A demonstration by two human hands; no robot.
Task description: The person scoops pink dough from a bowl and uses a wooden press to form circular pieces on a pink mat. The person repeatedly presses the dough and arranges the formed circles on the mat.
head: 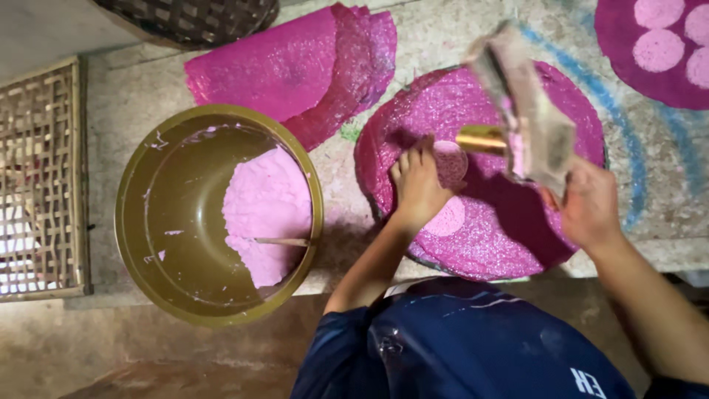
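My left hand rests fingers-down on a round magenta tray, touching a pale pink dough disc on it. A second pink disc lies just below my palm. My right hand grips a grimy wooden press tool with a brass-coloured cylinder, held tilted above the tray next to my left fingers.
An olive-green basin at left holds pink batter and a small stick. Stacked magenta sheets lie behind it. A woven bamboo rack sits far left, a basket at top. Another magenta tray with pink discs is top right.
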